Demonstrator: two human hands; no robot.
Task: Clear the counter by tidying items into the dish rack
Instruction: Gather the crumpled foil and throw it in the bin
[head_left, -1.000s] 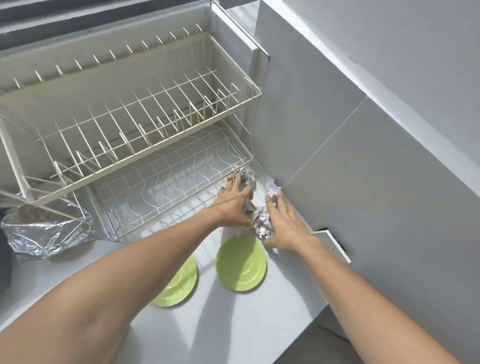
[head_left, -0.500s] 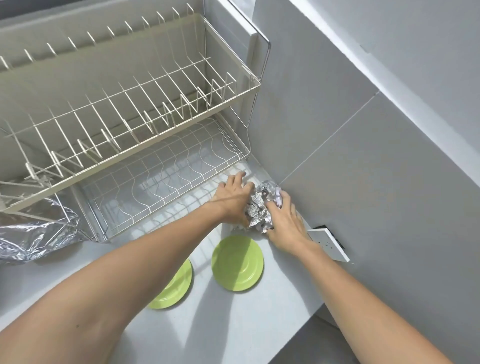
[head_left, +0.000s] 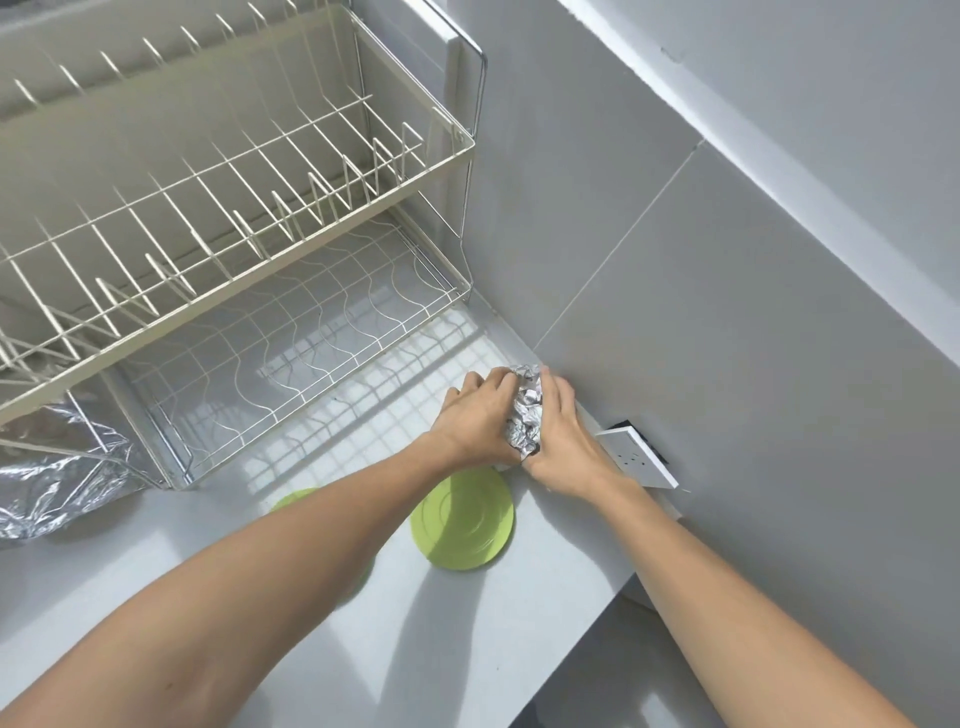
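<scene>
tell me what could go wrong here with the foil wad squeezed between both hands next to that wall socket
1. The foil wad is pressed between the left hand and right hand right beside the wall socket; foil conducts, so a stray edge reaching the slots could be dangerous.
2. The left forearm crosses over one green plate and passes close to the other green plate; pulling back might knock them.
3. Crumpled foil edges may nick the fingers.

Second green plate mostly hidden under left forearm; foil sheet cut off.
</scene>
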